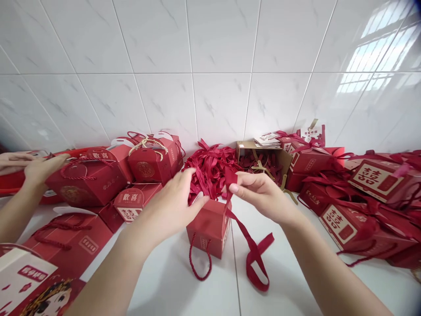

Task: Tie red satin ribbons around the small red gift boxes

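A small red gift box (210,224) with a twisted red cord handle (200,265) stands on the white tiled surface in front of me. Between thumb and fingers, my right hand (263,193) pinches a dark red ribbon (243,228) just above the box's right edge. The ribbon's loose end trails down and loops on the surface. At the box's upper left is my left hand (174,199), thumb and fingers apart, with no held thing visible. Right behind the box lies a heap of loose red ribbons (213,164).
Red gift boxes (88,180) stand on the left, where another person's hands (46,171) reach over a red tray (11,184). An open cardboard box (286,160) holds red pieces and gold strips. Ribbon-tied boxes (358,226) are piled right. A tiled wall (220,101) closes the back.
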Demonstrator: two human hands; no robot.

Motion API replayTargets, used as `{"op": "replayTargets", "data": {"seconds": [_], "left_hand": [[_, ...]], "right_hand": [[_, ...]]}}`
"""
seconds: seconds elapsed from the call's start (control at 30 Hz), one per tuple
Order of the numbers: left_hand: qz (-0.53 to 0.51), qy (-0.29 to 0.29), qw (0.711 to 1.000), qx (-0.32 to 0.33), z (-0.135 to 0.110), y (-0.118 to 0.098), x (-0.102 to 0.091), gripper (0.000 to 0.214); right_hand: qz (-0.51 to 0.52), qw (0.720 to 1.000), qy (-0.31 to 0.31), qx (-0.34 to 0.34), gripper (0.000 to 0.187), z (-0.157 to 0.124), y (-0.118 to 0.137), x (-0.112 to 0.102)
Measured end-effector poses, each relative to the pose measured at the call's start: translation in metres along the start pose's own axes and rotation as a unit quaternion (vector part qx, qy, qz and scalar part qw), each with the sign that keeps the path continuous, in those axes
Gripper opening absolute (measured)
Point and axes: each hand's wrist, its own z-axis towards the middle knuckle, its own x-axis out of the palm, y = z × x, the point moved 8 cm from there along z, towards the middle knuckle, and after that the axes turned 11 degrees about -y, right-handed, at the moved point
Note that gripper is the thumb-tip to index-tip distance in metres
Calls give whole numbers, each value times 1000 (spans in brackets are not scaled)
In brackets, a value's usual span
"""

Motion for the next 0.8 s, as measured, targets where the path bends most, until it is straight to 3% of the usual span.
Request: {"op": "replayTargets", "data": {"seconds": [0.07,0.13,0.2,0.3,0.43,0.57,0.8], "left_hand": [[47,149,986,-58,-7,22,23,43],[66,227,970,-66,-10,30,36,34],[63,242,967,-47,-6,28,40,27],[52,246,967,-28,-2,20,46,23],[47,224,973,-24,0,15,53,24],[42,210,976,-42,-1,18,57,31],[-13,266,963,-30,-4,20,53,32]], "right_hand": [[-16,1000,-24,-9,29,-5,13,-10],[-1,998,-58,-29,26,-12,31,-21],[66,990,-103,-75,23,-20,52,-30],[205,956,-171,-125,21,-27,67,-37],[267,936,-226,-40,25,-18,34,-20],[242,947,-185,98,29,-7,-18,13],[316,931,-124,133,28,-5,-61,46]]}}
